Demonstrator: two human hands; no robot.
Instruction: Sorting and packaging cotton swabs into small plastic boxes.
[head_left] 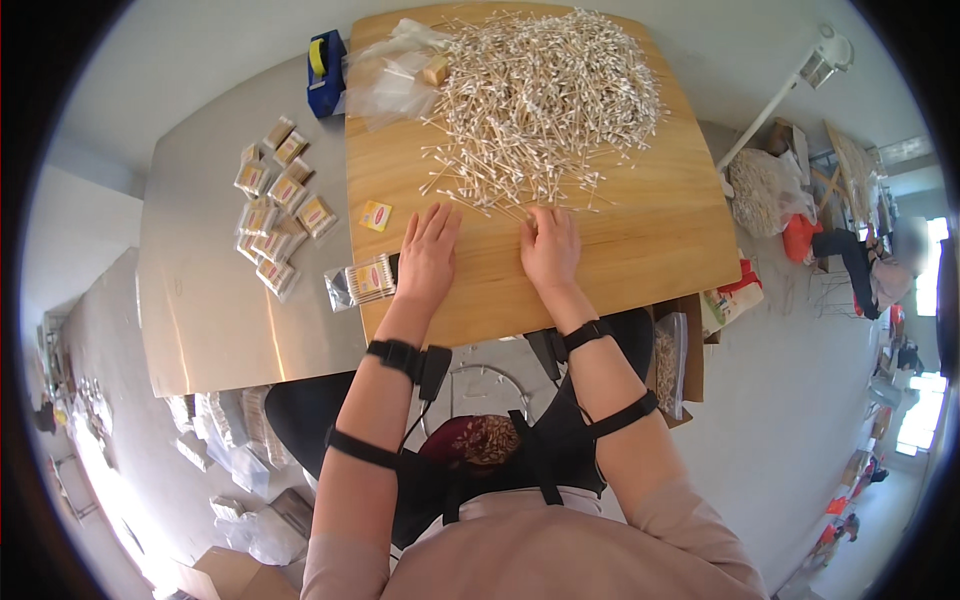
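Observation:
My left hand [428,250] lies flat on the wooden board [640,250], palm down, with its fingers stretched toward the pile of cotton swabs [550,90]. My right hand [552,246] is at the pile's near edge, fingers curled down and thumb tucked in; what is under the fingertips, if anything, is hidden. Left of my left wrist sits a clear pack of swabs [370,279] with a yellow label, beside a dark object partly covered by the wrist. A small yellow-and-white card [376,215] lies just left of my left fingertips.
Several filled swab packs [289,193] are grouped on the metal tabletop [200,300] at left. A blue tape dispenser [325,80] stands at the far edge, next to clear plastic bags [395,75] and a small tan block [436,70]. A white lamp arm [770,110] rises at right.

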